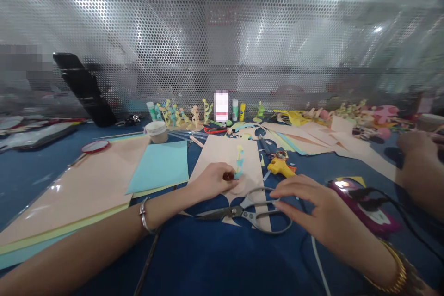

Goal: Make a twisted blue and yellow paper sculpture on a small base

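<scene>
With its fingertips pinched, my left hand [213, 181] holds a small upright paper figure [239, 162], a blue and yellow twisted strip above a round peach base. It is over a peach paper sheet [215, 152] with cut-out edges. My right hand [308, 201] has its thumb and fingers at the upper handle loop of a pair of scissors [239, 211], gripping it. The scissors lie low over the table, blades pointing left, across scraps of peach paper. Beyond my right fingers lies a yellow hot glue gun [280, 166].
Blue sheets [159, 162] and a large peach sheet [83, 185] lie left. A paper cup [157, 132], finished figures [173, 115], a lit phone [221, 106] and glue sticks [242, 112] stand behind. At right are a purple device [371, 212] with cables and another person's hand [418, 152].
</scene>
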`<action>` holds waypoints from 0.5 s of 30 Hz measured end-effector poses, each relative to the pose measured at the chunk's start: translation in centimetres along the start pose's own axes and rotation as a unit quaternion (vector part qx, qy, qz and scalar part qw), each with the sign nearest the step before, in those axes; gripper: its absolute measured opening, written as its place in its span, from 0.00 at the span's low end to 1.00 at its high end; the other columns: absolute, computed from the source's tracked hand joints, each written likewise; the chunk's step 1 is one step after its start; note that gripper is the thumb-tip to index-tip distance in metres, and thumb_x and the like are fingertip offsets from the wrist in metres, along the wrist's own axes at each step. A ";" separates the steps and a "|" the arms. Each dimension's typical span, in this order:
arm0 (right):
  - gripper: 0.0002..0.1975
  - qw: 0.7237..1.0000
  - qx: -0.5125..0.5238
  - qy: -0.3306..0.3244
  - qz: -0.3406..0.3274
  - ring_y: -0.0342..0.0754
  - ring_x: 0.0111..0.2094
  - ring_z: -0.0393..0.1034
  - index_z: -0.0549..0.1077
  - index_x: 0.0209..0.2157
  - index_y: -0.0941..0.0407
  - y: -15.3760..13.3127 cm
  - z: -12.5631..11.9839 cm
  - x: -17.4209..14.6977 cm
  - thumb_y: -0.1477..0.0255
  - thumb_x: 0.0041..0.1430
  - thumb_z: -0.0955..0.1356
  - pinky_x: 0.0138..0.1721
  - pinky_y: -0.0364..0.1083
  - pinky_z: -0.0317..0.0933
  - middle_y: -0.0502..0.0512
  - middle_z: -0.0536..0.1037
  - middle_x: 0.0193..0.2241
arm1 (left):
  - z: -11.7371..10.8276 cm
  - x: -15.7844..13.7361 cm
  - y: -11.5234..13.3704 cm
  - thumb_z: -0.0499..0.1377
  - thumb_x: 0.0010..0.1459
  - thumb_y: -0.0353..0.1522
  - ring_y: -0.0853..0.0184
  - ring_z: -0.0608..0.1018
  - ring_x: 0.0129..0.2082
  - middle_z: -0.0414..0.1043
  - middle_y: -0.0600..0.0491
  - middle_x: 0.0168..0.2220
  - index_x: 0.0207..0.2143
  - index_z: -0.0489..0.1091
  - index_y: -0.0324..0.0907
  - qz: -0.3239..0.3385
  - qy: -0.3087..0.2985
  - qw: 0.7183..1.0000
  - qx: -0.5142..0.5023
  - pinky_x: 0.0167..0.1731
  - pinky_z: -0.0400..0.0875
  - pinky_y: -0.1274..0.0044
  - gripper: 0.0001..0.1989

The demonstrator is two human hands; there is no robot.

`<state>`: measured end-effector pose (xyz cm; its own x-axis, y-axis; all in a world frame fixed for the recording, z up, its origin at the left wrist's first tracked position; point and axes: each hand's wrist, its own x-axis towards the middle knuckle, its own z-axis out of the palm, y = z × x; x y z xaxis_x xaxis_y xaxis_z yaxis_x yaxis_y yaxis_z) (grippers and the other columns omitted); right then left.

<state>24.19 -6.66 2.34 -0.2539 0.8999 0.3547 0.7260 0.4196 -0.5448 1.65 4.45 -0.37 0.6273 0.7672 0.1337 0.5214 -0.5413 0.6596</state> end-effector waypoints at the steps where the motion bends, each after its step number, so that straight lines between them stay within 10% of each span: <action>1: 0.05 1.000 0.005 0.003 -0.002 0.49 0.41 0.69 0.75 0.35 0.47 -0.2 0.1 -0.4 0.69 0.56 0.67 0.45 0.49 0.63 0.51 0.75 0.37 | 0.1 0.0 0.0 0.57 0.52 0.35 0.67 0.72 0.26 0.69 0.54 0.25 0.23 0.69 0.40 -0.003 0.001 1.000 0.000 0.26 0.63 0.78 0.09; 15: 0.06 0.991 0.041 -0.022 -0.124 0.44 0.37 0.69 0.73 0.36 0.51 -2.1 0.3 0.8 0.75 0.57 0.67 0.38 0.42 0.65 0.51 0.74 0.34 | 0.2 0.2 -0.6 0.60 0.48 0.33 0.71 0.69 0.22 0.66 0.59 0.20 0.25 0.67 0.40 -0.040 0.011 0.998 -0.041 0.22 0.62 0.81 0.06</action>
<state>22.29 -6.80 3.55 -0.4478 0.7709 0.4531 0.5841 0.6358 -0.5045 1.59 4.83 -0.90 0.5725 0.8146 0.0930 0.5199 -0.4483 0.7271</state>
